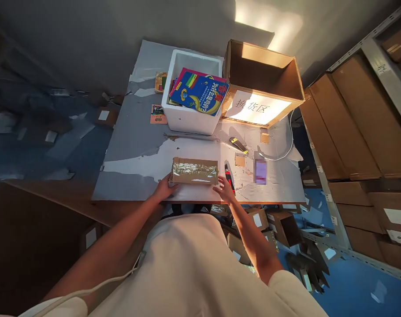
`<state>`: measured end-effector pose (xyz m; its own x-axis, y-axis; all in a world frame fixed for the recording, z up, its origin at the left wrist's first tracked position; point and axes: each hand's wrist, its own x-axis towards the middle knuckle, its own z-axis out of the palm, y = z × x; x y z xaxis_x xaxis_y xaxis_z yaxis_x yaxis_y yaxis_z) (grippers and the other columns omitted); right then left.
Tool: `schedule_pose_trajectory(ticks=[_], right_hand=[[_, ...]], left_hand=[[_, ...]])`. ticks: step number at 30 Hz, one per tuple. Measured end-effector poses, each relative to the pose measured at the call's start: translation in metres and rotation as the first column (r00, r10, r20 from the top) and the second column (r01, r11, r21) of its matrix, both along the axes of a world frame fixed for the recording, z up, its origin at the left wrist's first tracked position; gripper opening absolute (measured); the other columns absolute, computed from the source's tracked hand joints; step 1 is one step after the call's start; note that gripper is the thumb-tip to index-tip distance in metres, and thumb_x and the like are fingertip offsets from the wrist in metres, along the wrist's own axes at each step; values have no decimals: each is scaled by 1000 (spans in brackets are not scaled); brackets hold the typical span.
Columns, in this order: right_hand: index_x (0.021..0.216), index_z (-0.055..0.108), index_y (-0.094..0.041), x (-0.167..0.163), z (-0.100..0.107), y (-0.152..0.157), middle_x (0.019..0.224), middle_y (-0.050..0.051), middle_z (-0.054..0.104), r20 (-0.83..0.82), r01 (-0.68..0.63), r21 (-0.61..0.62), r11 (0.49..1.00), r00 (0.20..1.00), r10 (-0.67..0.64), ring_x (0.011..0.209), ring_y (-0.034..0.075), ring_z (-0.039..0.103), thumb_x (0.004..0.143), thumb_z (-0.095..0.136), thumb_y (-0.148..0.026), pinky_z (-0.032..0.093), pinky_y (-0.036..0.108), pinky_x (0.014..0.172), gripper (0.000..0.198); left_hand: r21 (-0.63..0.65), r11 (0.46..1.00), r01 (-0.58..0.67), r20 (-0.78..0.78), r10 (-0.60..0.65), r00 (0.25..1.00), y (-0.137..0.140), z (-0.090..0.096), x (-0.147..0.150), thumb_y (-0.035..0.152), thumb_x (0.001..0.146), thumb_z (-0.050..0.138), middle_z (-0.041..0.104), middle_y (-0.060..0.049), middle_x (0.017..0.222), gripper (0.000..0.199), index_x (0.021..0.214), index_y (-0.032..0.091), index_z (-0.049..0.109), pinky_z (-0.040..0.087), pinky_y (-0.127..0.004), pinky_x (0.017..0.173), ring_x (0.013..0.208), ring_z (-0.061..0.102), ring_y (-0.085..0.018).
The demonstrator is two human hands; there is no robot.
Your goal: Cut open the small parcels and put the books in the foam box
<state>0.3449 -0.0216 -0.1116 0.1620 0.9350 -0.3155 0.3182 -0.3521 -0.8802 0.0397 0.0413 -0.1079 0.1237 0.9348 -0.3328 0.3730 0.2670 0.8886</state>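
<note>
A small cardboard box (pixel 195 176) with shiny clear tape along its top lies near the table's front edge. My left hand (pixel 165 188) grips its left end, with the fingertips partly hidden behind the corner. At the opposite end my right hand (pixel 224 189) holds the lower right corner, its fingers a little bent. Just beside my right hand is a red and black utility knife (pixel 230 179). Farther back lies a yellow and black utility knife (pixel 239 145).
A white foam box (pixel 192 119) with colourful books (pixel 200 92) stands at the back of the table (pixel 121 176). Next to it is an open carton (pixel 263 83) with a paper label. A purple rectangle (pixel 260 171) lies at right. Shelved cartons (pixel 359 119) flank the table.
</note>
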Motion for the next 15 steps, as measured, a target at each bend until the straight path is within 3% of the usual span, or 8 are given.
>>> schedule_pose_trajectory(ticks=[8,12,15], right_hand=[[107,47,-21,-18,-5,9,114,11,64,-89,32,-4,999,995,-32,103,19,64,74,56,-20,52,36,86,34],[106,49,-21,-18,8,14,109,11,66,-91,33,24,999,995,-31,97,20,66,78,54,-25,53,35,81,29],[107,53,-20,-17,25,21,102,10,69,-48,12,74,997,999,-8,88,20,66,84,50,-33,52,33,75,27]], left_hand=[[-25,1000,11,50,-10,999,4,-4,4,49,61,72,71,-9,101,48,98,20,63,49,-42,91,103,63,-28],[-17,1000,-6,50,6,999,8,5,-1,53,65,67,71,-9,99,47,97,18,65,50,-37,86,96,64,-26],[28,999,-32,-61,34,998,13,17,-6,59,74,56,71,-8,95,47,95,18,67,49,-32,77,90,64,-24]])
